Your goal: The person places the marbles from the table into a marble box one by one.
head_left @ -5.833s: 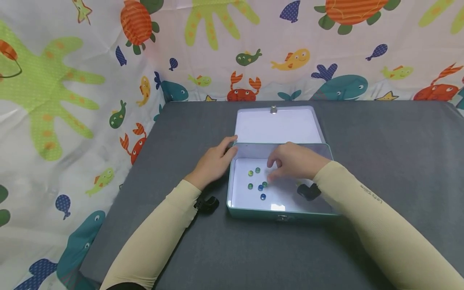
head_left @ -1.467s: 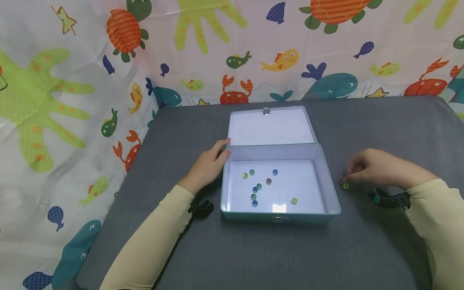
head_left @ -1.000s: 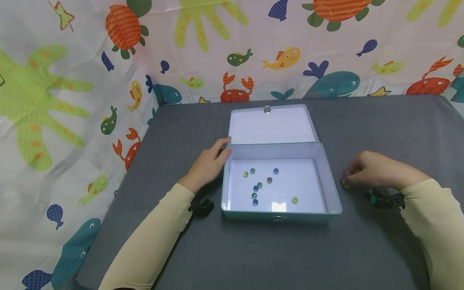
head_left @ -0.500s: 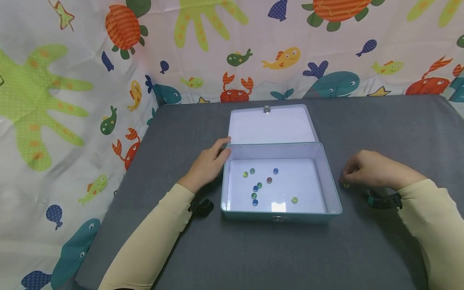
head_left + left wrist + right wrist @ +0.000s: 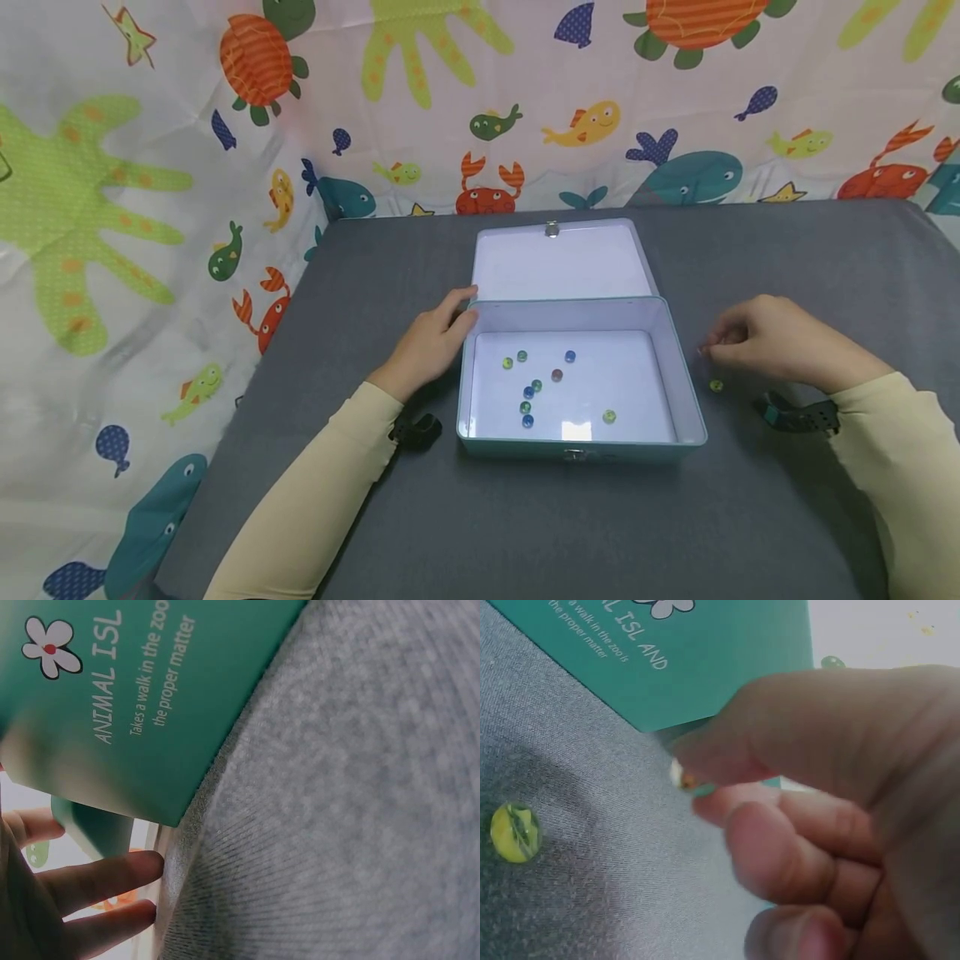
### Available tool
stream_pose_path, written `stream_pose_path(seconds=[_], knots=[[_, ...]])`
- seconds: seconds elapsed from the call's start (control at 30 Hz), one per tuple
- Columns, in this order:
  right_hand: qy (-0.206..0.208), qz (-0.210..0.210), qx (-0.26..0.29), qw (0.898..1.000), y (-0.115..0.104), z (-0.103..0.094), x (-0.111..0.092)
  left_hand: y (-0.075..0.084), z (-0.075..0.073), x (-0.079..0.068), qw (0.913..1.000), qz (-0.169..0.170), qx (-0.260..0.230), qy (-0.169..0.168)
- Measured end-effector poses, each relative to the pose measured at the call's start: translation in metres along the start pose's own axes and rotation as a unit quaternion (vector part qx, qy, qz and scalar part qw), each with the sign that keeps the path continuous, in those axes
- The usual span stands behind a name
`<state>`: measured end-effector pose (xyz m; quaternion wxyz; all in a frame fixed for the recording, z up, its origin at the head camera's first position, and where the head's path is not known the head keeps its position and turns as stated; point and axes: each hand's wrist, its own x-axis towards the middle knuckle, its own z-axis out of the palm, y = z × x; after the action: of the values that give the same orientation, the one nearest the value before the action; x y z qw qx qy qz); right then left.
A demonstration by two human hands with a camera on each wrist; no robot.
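Observation:
A teal tin box [image 5: 577, 450] stands with its white-lined lid [image 5: 562, 258] folded back. Several glass marbles lie scattered on its floor, among them a reddish one [image 5: 557, 376] and a blue one [image 5: 570, 357]. My left hand [image 5: 426, 346] touches the box's back left corner, thumb at the rim and fingers straight. To the right of the box, my right hand [image 5: 783, 343] pinches a small marble [image 5: 679, 775] between thumb and index finger, mostly covered by the fingertips. A yellow-green marble [image 5: 516, 832] lies on the table just below that hand.
A grey cloth [image 5: 585, 533] covers the table. Behind it and to the left hangs a curtain [image 5: 442, 133] printed with sea animals. The box's right wall [image 5: 682, 367] stands between my right hand and the marbles inside.
Since the oldest frame, my right hand has left the box for the table at right, and more marbles lie inside. Lately it has risen slightly with a marble, uncovering the yellow-green one.

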<state>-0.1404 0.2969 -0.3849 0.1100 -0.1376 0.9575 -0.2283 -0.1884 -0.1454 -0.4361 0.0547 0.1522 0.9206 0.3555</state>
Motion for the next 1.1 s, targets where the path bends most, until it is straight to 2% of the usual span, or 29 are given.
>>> stream_pose_path(seconds=[0.13, 0.47, 0.97, 1.1], knots=[[0.015, 0.005, 0.015, 1.000, -0.001, -0.001, 0.001, 0.001, -0.001, -0.001, 1.0000, -0.002, -0.001, 0.000], [0.085, 0.008, 0.039, 0.996, -0.010, -0.004, -0.001, 0.002, -0.003, 0.000, 1.0000, -0.001, 0.000, -0.004], [0.119, 0.015, 0.071, 0.990, -0.021, -0.006, 0.002, 0.001, -0.001, 0.001, 1.0000, 0.005, -0.007, -0.004], [0.127, 0.003, 0.070, 0.989, -0.028, -0.007, 0.005, 0.002, -0.002, 0.000, 1.0000, 0.001, -0.004, -0.003]])
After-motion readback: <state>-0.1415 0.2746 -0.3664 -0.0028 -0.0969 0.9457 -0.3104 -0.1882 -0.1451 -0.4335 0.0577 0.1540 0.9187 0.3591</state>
